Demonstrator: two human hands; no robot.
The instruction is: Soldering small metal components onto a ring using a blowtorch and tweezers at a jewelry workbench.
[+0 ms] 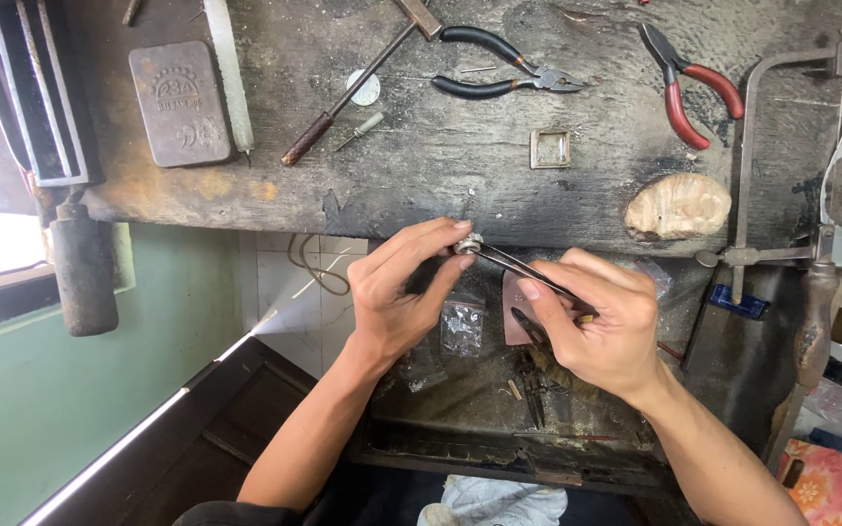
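My left hand [403, 292] pinches a small silvery ring [468, 243] between thumb and fingertips, just below the front edge of a worn dark workbench [460, 185]. My right hand [601, 326] grips a pair of thin dark tweezers [523, 267], whose tips touch the ring. Both hands hover over a lower tray under the bench, where a small clear plastic bag [461, 326] and dark pliers [533, 385] lie.
On the bench top lie black-handled pliers [499, 68], red-handled pliers [689, 88], a hammer [353, 88], a square metal frame [550, 149], a grey metal tin [180, 102] and a pale lump [678, 206]. A jeweller's saw [762, 166] stands at the right, a dark handle [82, 273] at the left.
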